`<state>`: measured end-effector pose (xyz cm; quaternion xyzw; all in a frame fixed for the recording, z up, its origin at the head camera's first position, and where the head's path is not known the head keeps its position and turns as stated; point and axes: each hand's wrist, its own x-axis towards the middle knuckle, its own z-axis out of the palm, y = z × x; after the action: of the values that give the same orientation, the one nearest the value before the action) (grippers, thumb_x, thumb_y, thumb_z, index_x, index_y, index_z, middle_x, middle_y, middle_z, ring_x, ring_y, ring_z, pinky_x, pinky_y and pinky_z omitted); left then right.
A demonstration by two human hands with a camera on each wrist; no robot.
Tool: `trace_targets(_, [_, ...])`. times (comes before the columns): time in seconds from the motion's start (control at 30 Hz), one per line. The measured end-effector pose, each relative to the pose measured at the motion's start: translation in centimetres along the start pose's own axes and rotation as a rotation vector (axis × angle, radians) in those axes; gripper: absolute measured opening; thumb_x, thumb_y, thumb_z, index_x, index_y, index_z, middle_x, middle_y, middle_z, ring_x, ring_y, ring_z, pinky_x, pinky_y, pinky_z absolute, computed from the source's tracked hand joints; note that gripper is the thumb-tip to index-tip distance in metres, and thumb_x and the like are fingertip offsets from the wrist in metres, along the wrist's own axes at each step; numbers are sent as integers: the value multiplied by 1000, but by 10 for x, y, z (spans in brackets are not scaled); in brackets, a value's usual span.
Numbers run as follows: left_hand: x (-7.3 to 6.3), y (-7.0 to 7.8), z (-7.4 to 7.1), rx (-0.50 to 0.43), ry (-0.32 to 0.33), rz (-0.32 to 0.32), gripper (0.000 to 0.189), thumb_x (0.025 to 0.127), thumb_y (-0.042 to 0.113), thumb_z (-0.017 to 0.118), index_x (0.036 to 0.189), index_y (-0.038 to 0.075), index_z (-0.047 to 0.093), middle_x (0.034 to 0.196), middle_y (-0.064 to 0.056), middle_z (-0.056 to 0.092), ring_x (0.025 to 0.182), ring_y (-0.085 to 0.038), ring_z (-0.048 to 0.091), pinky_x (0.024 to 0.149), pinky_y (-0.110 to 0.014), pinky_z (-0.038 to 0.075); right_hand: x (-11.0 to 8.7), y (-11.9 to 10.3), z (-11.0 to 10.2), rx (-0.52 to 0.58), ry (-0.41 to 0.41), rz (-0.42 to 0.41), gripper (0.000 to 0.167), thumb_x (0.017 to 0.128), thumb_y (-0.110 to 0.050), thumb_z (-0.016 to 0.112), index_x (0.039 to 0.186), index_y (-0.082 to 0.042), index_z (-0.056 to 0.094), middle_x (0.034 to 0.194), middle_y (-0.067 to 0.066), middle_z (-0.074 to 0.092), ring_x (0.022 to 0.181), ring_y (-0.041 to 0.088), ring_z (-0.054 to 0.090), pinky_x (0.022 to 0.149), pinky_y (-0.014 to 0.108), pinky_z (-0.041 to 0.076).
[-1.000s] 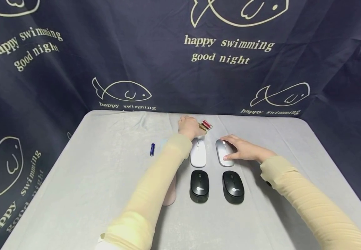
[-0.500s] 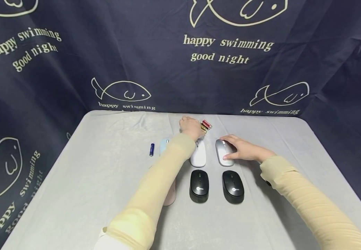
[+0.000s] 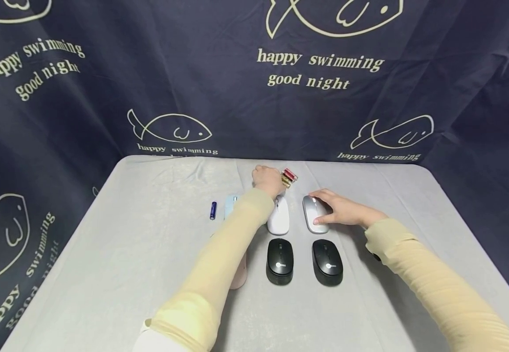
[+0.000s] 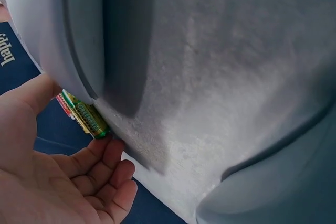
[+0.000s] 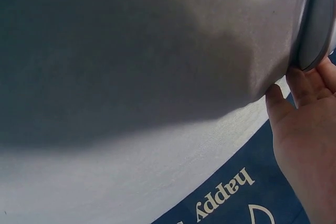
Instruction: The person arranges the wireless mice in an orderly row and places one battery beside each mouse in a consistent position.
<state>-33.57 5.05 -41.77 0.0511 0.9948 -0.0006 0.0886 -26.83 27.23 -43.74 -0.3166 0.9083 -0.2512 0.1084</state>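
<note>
At the back of the table my left hand is by a row of small batteries. In the left wrist view, a green battery lies between the thumb and a curled fingertip touching its end; the thumb tip is hidden. A gold battery and a red battery lie beside it. Just in front of that hand sits a white computer mouse. My right hand grips a silver computer mouse, thumb near its front and fingers at its far end, on the table.
Two black mice stand nearer me, the second black mouse to the right. My left sleeve partly covers a light blue mouse and a pink mouse. A blue battery lies left. Navy cloth hangs behind the table.
My left hand has shifted very slightly, and its thumb no longer shows reaching toward the batteries. The right hand keeps its hold on the silver mouse. The whole view has drifted slightly left.
</note>
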Motion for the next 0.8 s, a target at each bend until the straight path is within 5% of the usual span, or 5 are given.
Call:
trace_targets(0.3, [-2,-6,-6,-25,21,36,51,77,51,66,111,12,64,111,-9,59,101,-23,49,89,-37,39,0,-2,-1,8,-8,14,77,77,-34,76,137,1,41,135,22,42,124,37,41,103,52,32])
trace_targets(0.8, [-16,-23,-39,-101,26,174,52,76,59,67,102,14,65,115,-8,58,108,-26,45,93,-38,37,-2,-1,-1,-17,1,-7,77,77,-33,77,136,2,42,134,22,43,124,36,41,103,52,33])
